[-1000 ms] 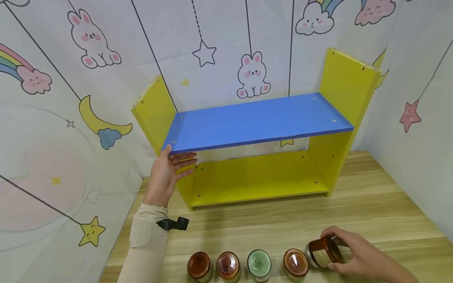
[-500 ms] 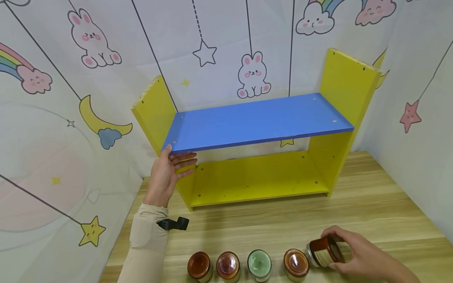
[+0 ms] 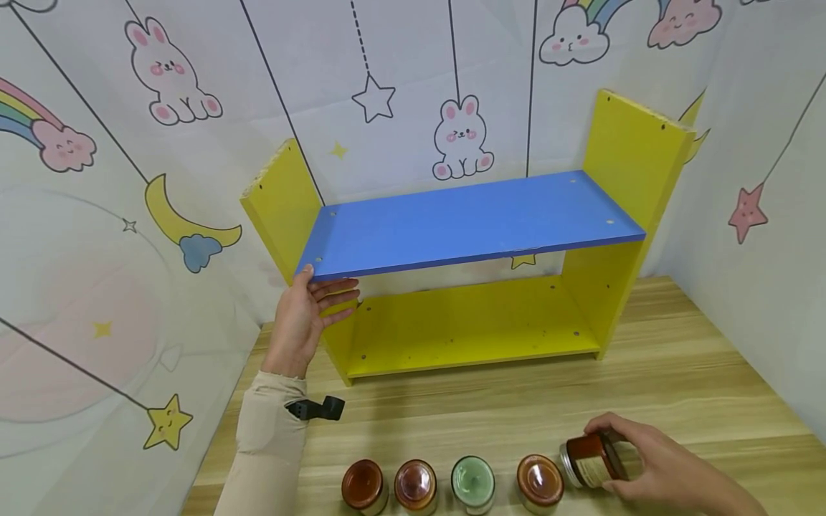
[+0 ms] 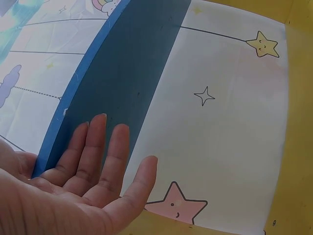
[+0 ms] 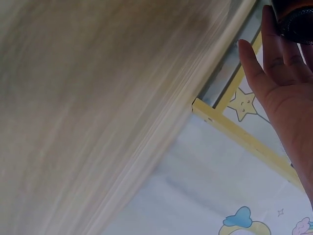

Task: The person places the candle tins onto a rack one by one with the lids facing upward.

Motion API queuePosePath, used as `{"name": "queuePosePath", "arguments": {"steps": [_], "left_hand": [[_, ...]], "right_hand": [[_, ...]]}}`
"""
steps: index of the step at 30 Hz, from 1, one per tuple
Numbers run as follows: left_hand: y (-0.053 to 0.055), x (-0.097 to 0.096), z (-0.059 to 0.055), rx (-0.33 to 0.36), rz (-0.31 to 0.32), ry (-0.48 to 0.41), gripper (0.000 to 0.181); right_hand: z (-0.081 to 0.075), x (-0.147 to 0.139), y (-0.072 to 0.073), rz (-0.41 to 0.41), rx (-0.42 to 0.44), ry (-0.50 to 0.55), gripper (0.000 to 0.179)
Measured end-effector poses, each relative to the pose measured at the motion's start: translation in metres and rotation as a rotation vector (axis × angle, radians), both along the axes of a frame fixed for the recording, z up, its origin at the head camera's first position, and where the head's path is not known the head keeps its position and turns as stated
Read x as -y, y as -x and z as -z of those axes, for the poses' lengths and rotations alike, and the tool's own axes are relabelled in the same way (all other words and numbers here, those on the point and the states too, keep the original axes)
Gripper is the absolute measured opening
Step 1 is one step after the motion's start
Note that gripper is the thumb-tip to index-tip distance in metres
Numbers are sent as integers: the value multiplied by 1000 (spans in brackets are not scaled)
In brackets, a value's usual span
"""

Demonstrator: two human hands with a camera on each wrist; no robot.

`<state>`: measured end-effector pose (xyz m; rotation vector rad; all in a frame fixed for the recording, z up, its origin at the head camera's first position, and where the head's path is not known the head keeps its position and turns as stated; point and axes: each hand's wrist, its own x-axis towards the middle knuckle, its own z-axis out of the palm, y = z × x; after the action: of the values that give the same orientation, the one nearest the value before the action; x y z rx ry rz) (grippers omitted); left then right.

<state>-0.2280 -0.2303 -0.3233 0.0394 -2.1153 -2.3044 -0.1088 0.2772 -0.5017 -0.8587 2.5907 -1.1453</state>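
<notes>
My left hand (image 3: 297,319) holds the front left corner of a blue shelf board (image 3: 471,222). Its thumb lies on top of the edge while the fingers reach underneath, fairly straight. From the left wrist, these fingers (image 4: 116,161) show against the shaded underside of the board. At the lower right, my right hand (image 3: 661,462) grips a dark amber glass jar (image 3: 590,459) with a pale label. The jar is tilted, its silvery end towards the left. Only part of the jar (image 5: 296,22) shows in the right wrist view.
A yellow shelf frame (image 3: 464,330) stands on the wood-grain table (image 3: 452,408), open at the top. Along the near edge stand amber jars, one leftmost (image 3: 363,487), others (image 3: 416,487) (image 3: 540,481) further right, and a green jar (image 3: 473,480). Patterned cloth (image 3: 400,158) hangs behind.
The jar in my right hand has shifted very slightly to the right, widening its gap from the neighbouring amber jar. My left hand and the blue board have stayed put.
</notes>
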Motion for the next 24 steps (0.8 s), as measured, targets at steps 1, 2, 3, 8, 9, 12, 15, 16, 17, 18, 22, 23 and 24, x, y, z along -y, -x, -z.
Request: {"name": "queuePosePath", "arguments": {"steps": [1, 2, 3, 8, 9, 12, 15, 16, 17, 18, 22, 23, 24], "left_hand": [[0, 0, 0, -1, 0, 0, 60], [0, 0, 0, -2, 1, 0, 60], [-1, 0, 0, -3, 2, 0, 60], [0, 0, 0, -8, 1, 0, 60], [0, 0, 0, -9, 0, -1, 60], [-1, 0, 0, -9, -4, -2, 60], [-1, 0, 0, -9, 0, 0, 60], [-1, 0, 0, -8, 0, 2, 60], [-1, 0, 0, -7, 2, 3, 60], [-1, 0, 0, -7, 3, 3, 60], [-1, 0, 1, -6, 4, 3, 59], [-1, 0, 1, -7, 4, 3, 59], [-1, 1, 1, -8, 4, 2, 59]], "right_hand": [[0, 0, 0, -2, -1, -5, 60], [0, 0, 0, -2, -1, -14, 61], [1, 0, 0, 0, -10, -23, 61], [2, 2, -1, 19, -58, -62, 62], [2, 3, -1, 20, -79, -64, 62], [3, 5, 0, 12, -109, -67, 62], [4, 6, 1, -9, -95, -51, 62], [4, 6, 1, -15, -88, -49, 62], [4, 7, 1, -18, -89, -43, 63], [4, 7, 1, -19, -90, -43, 64], [4, 9, 1, -21, -92, -49, 65], [4, 10, 1, -21, -95, -50, 66], [4, 10, 2, -21, -106, -54, 66]]}}
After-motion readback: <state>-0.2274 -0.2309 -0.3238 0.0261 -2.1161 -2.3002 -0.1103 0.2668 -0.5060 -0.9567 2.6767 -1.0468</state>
